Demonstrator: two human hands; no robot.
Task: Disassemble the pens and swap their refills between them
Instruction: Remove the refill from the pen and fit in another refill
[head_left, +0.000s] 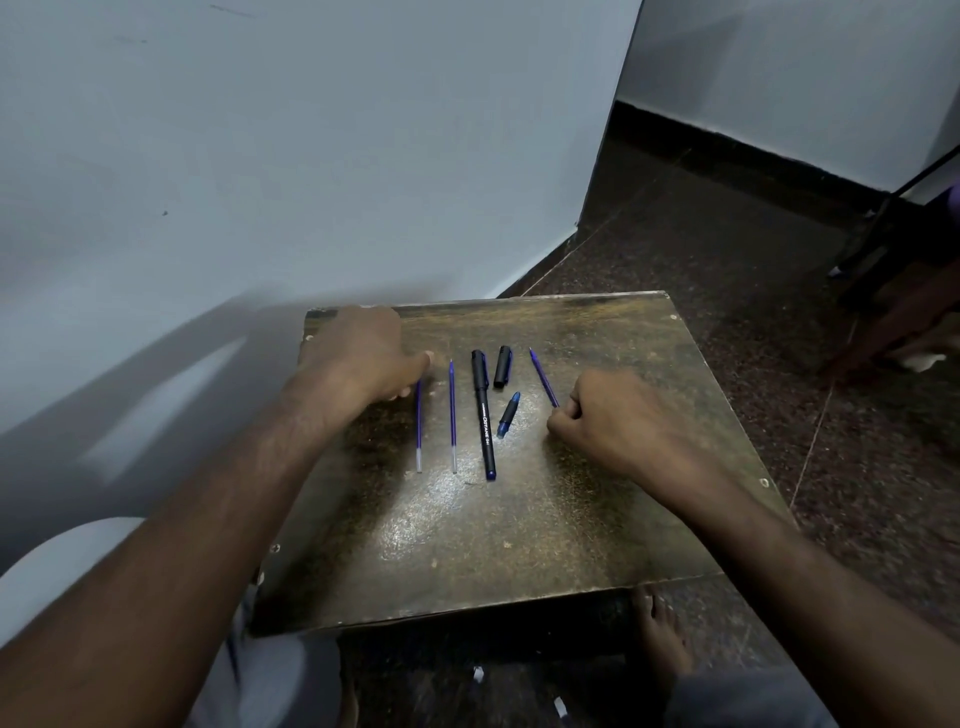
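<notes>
Small table (597, 519). Left hand (363, 358) lies knuckles-up over the top of the leftmost refill (418, 431); whether its curled fingers actually pinch it cannot be told. Second refill (452, 415) lies free just beside. Right hand (602, 415) is fisted, fingers closed on the lower end of a third refill (542, 376). Between them lie the black pen (483, 415), cap (502, 366) and blue tip piece (508, 414), untouched.

On a worn brown table (519, 545) at mid-frame lie two loose refills (452, 415), a black pen (483, 415), a black cap (502, 367) and a blue-tipped grip piece (508, 414). The left hand (363, 358) covers the leftmost refill's top. The right hand (613, 415), curled, seems to pinch a third refill (543, 377).
</notes>
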